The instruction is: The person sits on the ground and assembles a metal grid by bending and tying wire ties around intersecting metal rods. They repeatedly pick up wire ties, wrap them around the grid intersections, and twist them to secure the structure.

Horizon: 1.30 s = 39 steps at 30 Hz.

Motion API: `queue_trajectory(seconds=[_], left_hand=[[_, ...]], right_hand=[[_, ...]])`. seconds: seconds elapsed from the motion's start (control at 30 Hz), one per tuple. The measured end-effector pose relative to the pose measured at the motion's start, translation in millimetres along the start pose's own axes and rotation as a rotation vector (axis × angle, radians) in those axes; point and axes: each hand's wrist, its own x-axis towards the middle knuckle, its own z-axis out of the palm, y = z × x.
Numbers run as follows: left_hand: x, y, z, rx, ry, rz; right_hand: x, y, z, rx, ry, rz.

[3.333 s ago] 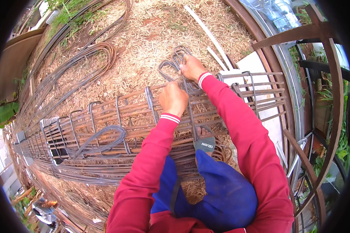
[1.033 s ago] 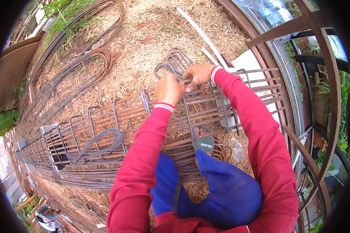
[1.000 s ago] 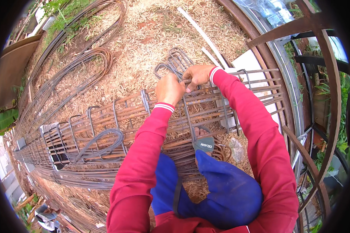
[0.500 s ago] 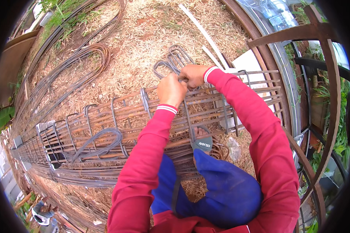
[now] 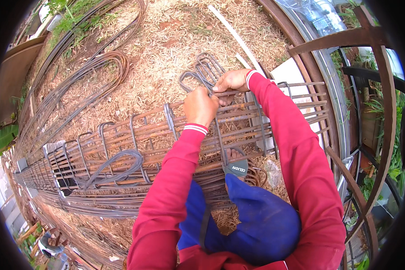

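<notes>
A long cage of rusty rebar lies across in front of me, ringed by bent steel stirrups. My left hand is closed in a fist at the cage's far top edge, beside the upper end of a stirrup; its grip is hidden. Just right of it, my right hand is closed around the far top bar, fingers partly below it. Beyond both hands, loose bent stirrups lie on the ground. A coil of thin wire rests on the cage to the left.
Long looped bars lie at the far left. White strips and a pale board are at the far right, by a brown metal frame. My sandalled foot stands at the cage; more rods lie on the near side.
My right hand has moved slightly right and away from my left hand, from fingers meeting to a hold on the bar. My left hand stays almost in place.
</notes>
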Motion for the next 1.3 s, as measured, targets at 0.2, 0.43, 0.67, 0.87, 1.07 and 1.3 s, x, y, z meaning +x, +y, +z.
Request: queue_trajectory(seconds=[0.2,0.43,0.67,0.87,1.07,1.3], left_hand=[[-2,1,1,-0.013,-0.033,-0.042],[-1,1,1,-0.041,-0.034,-0.043],[-7,2,9,-0.049,0.03,-0.01],[-4,-10,11,-0.095,-0.045,0.022],[16,-37,-11,-0.764,-0.459,-0.116],[17,-39,-34,-0.556,-0.538,0.243]], right_hand=[[16,0,-10,0.006,-0.061,0.003],[35,5,-13,-0.156,-0.078,0.015],[33,12,-5,-0.564,0.139,-0.211],[11,-10,7,-0.582,0.375,-0.245],[-11,-28,45,-0.794,0.638,-0.38],[-32,-16,80,-0.729,0.834,-0.475]])
